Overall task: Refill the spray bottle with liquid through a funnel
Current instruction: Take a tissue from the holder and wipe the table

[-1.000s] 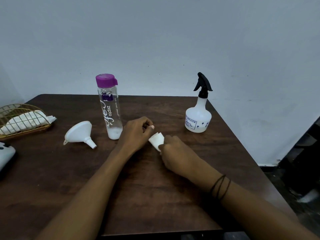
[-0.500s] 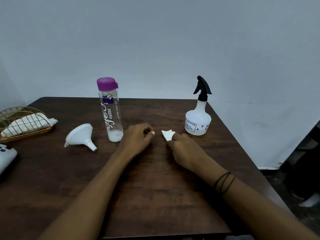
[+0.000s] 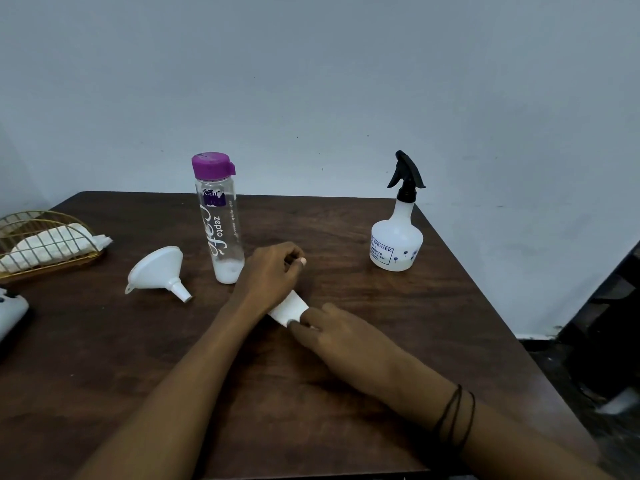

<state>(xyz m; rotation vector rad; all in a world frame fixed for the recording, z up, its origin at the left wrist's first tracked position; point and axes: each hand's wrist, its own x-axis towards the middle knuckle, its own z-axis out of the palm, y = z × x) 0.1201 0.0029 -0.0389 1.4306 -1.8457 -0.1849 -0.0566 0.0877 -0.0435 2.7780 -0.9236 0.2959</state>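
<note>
The white spray bottle stands at the right of the dark wooden table with its black trigger head on. A clear bottle with a purple cap, holding a little white liquid at the bottom, stands left of centre. The white funnel lies on its side to its left. My left hand rests on the table beside the clear bottle, fingers loosely curled, holding nothing. My right hand holds a folded white tissue against the tabletop, right beside my left wrist.
A gold wire basket with white tissues sits at the far left. A white device lies at the left edge. The table's right edge drops off just past the spray bottle, with dark floor beyond.
My right hand has slid the white tissue across the table, first away toward the spray bottle, then back toward me to my left wrist. The left hand stayed put.
</note>
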